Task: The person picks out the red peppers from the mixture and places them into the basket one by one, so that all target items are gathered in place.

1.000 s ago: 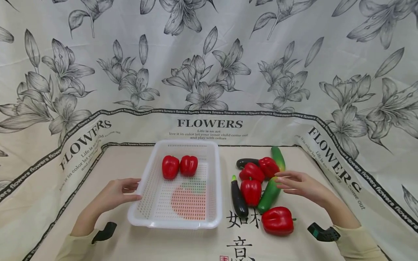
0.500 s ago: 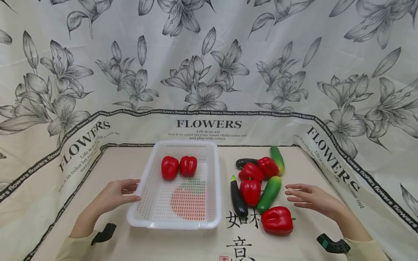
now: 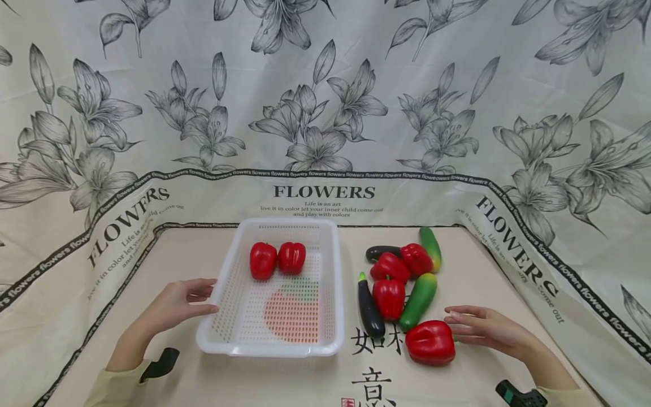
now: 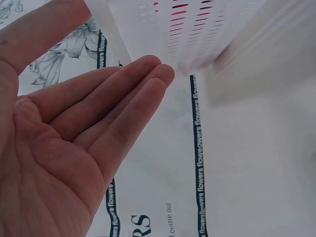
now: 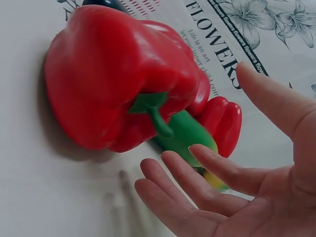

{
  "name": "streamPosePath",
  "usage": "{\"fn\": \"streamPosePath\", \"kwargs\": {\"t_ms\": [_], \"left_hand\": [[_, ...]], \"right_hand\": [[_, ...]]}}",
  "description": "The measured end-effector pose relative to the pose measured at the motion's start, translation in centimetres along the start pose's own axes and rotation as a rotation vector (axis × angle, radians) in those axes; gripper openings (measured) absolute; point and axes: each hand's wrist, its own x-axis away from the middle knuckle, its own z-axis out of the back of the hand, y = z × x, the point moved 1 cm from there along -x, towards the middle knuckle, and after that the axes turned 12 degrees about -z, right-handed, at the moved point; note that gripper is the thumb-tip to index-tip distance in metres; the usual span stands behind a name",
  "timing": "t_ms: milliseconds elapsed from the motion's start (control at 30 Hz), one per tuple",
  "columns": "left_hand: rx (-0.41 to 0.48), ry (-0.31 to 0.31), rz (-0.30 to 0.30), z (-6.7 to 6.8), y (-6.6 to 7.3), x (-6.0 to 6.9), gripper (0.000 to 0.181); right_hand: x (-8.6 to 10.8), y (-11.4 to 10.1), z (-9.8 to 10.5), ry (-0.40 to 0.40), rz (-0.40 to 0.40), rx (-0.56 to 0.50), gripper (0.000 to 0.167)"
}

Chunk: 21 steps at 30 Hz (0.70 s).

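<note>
The left hand (image 3: pixel 175 305) is at the left side of the white basket (image 3: pixel 269 349); its fingers (image 4: pixel 113 91) are extended and free, and I cannot tell whether they touch the wall. Two red peppers (image 3: pixel 263 261) are in the far part of the basket, side by side. The right hand (image 3: pixel 490 329) is just beside the front pepper (image 3: pixel 430 343), near its stem (image 5: pixel 157 118), with free, loosely bent fingers. Beyond this pepper, on the bench (image 3: pixel 285 384), lie three other peppers (image 3: pixel 389 298), two green cucumbers (image 3: pixel 419 302) and two dark eggplants (image 3: pixel 370 308).

The head view is bright, both wrist views dimmer.
</note>
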Motion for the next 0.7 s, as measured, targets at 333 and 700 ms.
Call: {"fn": "streamPosePath", "kwargs": {"t_ms": [333, 700], "left_hand": [[0.005, 0.000, -0.002, 0.0, 0.1, -0.2, 0.066], [0.005, 0.003, -0.004, 0.0, 0.0, 0.0, 0.067]], "right_hand": [[-1.1, 1.3, -0.8, -0.036, -0.039, -0.012, 0.058], [-1.8, 1.1, -1.4, -0.046, -0.085, -0.011, 0.060]]}}
